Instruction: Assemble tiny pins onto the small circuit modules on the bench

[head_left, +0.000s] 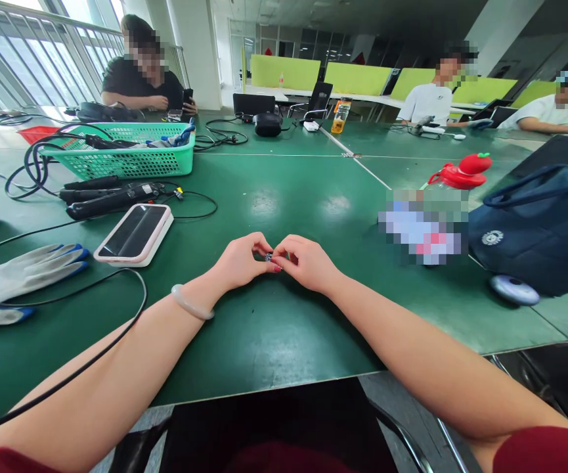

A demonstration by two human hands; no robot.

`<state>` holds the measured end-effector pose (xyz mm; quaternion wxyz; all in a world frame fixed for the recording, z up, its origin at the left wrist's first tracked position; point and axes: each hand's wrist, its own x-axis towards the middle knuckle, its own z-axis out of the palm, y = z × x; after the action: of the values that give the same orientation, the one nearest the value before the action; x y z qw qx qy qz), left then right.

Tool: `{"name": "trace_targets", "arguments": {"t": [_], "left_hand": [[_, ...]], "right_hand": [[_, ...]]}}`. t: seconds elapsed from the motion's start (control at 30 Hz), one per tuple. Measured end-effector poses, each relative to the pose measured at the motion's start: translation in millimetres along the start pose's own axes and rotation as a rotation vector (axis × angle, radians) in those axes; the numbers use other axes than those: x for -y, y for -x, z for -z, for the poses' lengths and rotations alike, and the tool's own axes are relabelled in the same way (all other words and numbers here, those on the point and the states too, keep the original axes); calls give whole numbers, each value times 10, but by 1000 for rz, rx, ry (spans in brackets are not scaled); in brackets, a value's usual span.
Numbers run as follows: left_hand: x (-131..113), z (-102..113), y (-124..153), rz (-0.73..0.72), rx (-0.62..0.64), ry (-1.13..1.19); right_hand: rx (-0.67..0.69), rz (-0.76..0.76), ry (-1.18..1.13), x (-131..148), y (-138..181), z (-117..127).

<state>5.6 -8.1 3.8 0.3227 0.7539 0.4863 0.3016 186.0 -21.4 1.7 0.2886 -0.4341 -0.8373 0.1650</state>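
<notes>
A small dark object with a shiny patch (268, 257) sits between the fingertips of both hands, just above the green table (284, 328). It is too small and too covered to name. My left hand (241, 259) pinches it from the left, thumb and fingers curled together. From the right, my right hand (306, 261) closes thumb and forefinger on it, so the two hands meet at the fingertips. A pale bangle (192, 303) circles my left wrist. Left of the hands lies a phone in a pink-white case (133, 234), touching neither hand.
A glove (22, 279) and a looping black cable (138, 309) lie at left. Behind them stands a green basket (140, 161). A navy bag (534, 230) and a red-lidded bottle (461, 174) stand at right. Several people sit around the table, one person (140, 79) across at left.
</notes>
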Motion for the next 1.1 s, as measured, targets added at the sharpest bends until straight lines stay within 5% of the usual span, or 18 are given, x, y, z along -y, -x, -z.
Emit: {"name": "trace_targets", "arguments": {"t": [0.33,0.63,0.8,1.1], "left_hand": [[4,-10,-18,1,51,193],[106,8,-57,141,-86,86],[197,31,-106,218,-220,8],[171,34,-86,191,-195,-74]], "right_hand": [[-63,-5,-101,-42,9,35],[-79,-5,-44,-86,2,28],[22,70,121,-78,13,-69],[103,93,287,-37,-32,-192]]}}
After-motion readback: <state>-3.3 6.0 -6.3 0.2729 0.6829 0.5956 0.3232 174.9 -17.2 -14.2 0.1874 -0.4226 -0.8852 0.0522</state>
